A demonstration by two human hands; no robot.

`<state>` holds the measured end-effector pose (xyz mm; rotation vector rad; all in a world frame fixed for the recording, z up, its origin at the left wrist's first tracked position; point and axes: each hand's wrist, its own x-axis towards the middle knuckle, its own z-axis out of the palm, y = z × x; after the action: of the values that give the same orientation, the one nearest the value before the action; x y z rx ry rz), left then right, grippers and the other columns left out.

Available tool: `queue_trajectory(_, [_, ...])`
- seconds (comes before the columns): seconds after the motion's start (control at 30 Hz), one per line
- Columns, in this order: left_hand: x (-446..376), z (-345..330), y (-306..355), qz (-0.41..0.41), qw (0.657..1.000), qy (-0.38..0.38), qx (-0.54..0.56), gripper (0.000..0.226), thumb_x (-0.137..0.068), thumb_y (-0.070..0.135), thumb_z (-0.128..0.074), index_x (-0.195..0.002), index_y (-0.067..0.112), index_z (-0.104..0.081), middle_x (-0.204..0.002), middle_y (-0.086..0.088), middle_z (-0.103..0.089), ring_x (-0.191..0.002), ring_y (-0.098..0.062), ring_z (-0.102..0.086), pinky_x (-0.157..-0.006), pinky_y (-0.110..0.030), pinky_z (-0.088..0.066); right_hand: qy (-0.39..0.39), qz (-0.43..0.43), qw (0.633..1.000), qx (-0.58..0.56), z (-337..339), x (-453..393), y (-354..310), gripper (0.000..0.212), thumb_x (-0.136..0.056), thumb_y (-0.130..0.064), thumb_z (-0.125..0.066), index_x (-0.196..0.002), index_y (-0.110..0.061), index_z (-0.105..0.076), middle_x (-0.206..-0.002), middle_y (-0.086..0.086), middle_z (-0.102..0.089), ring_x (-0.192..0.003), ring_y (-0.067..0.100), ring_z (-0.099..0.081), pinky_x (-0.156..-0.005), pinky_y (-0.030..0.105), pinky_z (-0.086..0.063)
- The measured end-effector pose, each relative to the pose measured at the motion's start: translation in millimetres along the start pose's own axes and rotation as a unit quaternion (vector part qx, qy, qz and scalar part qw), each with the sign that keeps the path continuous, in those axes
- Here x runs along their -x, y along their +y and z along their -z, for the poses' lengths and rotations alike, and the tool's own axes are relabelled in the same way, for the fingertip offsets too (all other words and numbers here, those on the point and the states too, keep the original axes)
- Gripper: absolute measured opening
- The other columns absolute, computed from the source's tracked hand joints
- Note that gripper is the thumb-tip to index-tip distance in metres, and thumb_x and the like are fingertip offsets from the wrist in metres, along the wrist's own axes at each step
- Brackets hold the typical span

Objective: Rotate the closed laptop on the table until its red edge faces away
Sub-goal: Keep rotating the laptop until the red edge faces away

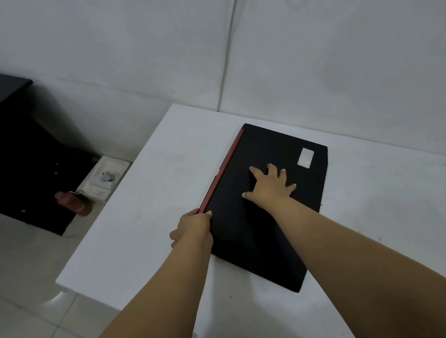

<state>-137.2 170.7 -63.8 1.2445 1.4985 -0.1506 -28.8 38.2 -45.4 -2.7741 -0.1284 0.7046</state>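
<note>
A white bench (145,199) stood against a pale wall (339,44). On it lay the closed laptop (246,232), red edge (223,172) leftward; left fingers (194,226) gripped that edge's near corner, right fingers (270,185) lay splayed flat on the lid.

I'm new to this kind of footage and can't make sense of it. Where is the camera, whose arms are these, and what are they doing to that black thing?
The single picture comes from a camera worn on a person's head, looking down at their own bare arms. On the white table lies a closed black laptop with a red edge along its left side. The left hand grips the near left corner at that edge. The right hand presses flat, fingers spread, on the lid. Nothing is lifted; the laptop rests on the table.
</note>
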Motion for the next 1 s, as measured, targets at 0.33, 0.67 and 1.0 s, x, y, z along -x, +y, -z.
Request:
queue_trajectory(0.33, [-10.9,12.9,35.9,0.009,0.994,-0.077,0.080,0.041,-0.096,0.000,-0.058,-0.128,0.020,-0.071,-0.144,-0.011,-0.055,-0.131,-0.032,-0.055,-0.109,-0.043,-0.051,0.010,0.008,1.000,0.006,-0.8,-6.4,-5.0,0.081,-0.089,-0.046,-0.064,-0.155,-0.042,-0.017,-0.165,0.004,0.000,-0.151,0.040,0.006,-0.116,0.067,-0.008])
queue_trajectory(0.67, [-15.4,-16.7,77.1,-0.082,0.994,-0.063,0.043,0.048,-0.089,0.004,-0.066,-0.134,0.019,-0.066,-0.154,-0.017,-0.042,-0.139,-0.040,-0.044,-0.116,-0.047,-0.043,0.005,0.021,1.000,0.020,5.0,-30.4,-10.3,0.084,-0.088,-0.050,-0.064,-0.155,-0.042,-0.013,-0.166,0.003,0.002,-0.151,0.038,0.007,-0.116,0.068,-0.009])
queue_trajectory(1.0, [9.0,-49.8,33.0,-0.054,0.971,0.215,0.090,0.088,-0.078,0.022,-0.078,-0.152,0.016,-0.031,-0.159,-0.009,-0.022,-0.137,-0.029,-0.038,-0.106,-0.032,-0.038,0.043,-0.015,0.999,-0.008,35.2,-58.2,30.0,0.080,-0.088,-0.052,-0.061,-0.155,-0.039,-0.019,-0.165,0.010,-0.003,-0.151,0.040,0.002,-0.117,0.064,-0.009])
